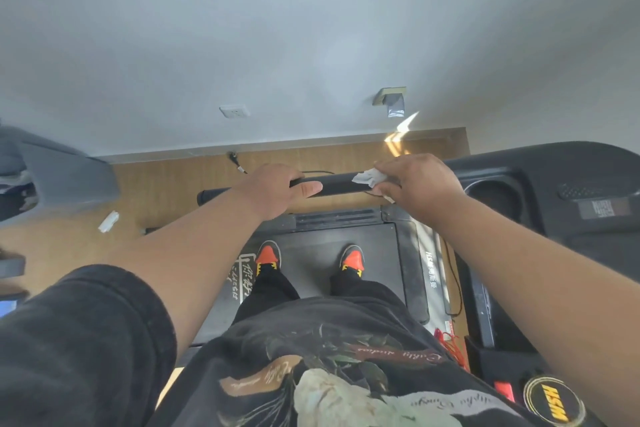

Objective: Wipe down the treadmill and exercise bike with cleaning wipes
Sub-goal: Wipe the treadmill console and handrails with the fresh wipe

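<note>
The crumpled white cleaning wipe (370, 177) lies against the black tubular treadmill handrail (341, 184), pinched there by the right hand (420, 189). It looks limp and damp, best kept bunched under the fingertips so that it does not slide off the smooth bar. The left hand (273, 191) curls round the same rail beside it, above the dark treadmill belt (311, 260).

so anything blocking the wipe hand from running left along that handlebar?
Yes. The left hand grips the black handlebar directly left of the wipe, which the right hand pinches against the bar. Only a short bare stretch separates them.
</note>
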